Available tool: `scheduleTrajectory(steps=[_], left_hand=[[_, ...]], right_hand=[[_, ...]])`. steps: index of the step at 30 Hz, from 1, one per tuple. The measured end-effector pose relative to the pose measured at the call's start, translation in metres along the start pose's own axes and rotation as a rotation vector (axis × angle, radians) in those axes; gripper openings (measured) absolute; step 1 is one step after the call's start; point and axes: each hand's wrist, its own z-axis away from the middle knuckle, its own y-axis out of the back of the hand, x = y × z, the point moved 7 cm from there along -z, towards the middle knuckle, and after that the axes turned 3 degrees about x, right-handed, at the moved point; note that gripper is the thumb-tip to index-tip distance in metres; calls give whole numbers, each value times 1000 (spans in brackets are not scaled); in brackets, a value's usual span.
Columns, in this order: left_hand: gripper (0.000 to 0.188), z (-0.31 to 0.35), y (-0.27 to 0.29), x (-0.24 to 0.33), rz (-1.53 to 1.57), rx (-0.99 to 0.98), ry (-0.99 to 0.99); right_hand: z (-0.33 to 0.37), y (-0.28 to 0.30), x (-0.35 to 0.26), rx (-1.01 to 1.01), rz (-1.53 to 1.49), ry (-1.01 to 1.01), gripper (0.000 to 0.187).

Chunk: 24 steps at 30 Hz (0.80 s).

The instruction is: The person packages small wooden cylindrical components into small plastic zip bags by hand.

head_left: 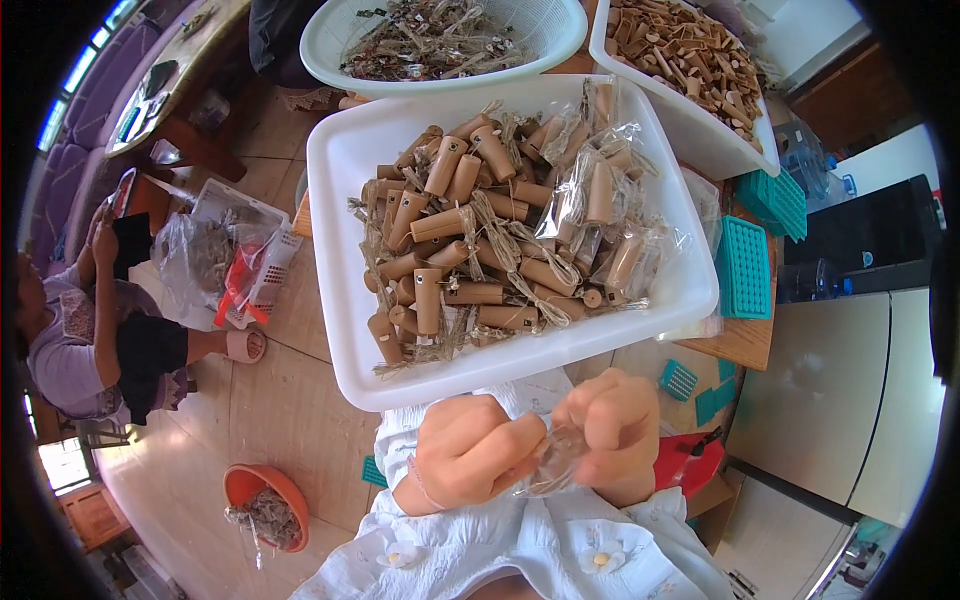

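Clear plastic in play: pinching a filmy bag point(560, 462) between the bent fingertips of left hand point(478, 450) and right hand point(610, 430), just outside the near edge of the white tub point(340, 200), seemingly without any tube inside. Can count as done several wrapped brown tubes point(598, 195) at the tub's right side. Judging by the loose corded tubes point(427, 300) heaped across its middle and left, apparently have most of the wrapping left
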Motion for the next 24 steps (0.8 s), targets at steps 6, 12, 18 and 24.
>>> scheduleTrajectory(steps=[6, 12, 18, 24], left_hand=[[12, 6, 12, -8, 288, 145, 142], [14, 11, 2, -13, 452, 197, 327], [12, 13, -5, -17, 372, -35, 366], [33, 6, -18, -14, 473, -101, 118]], right_hand=[[5, 35, -43, 698, 286, 376, 42], [-9, 85, -75, 776, 1020, 433, 28], [74, 128, -90, 1036, 1614, 210, 38], [89, 127, -30, 512, 2159, -444, 39]])
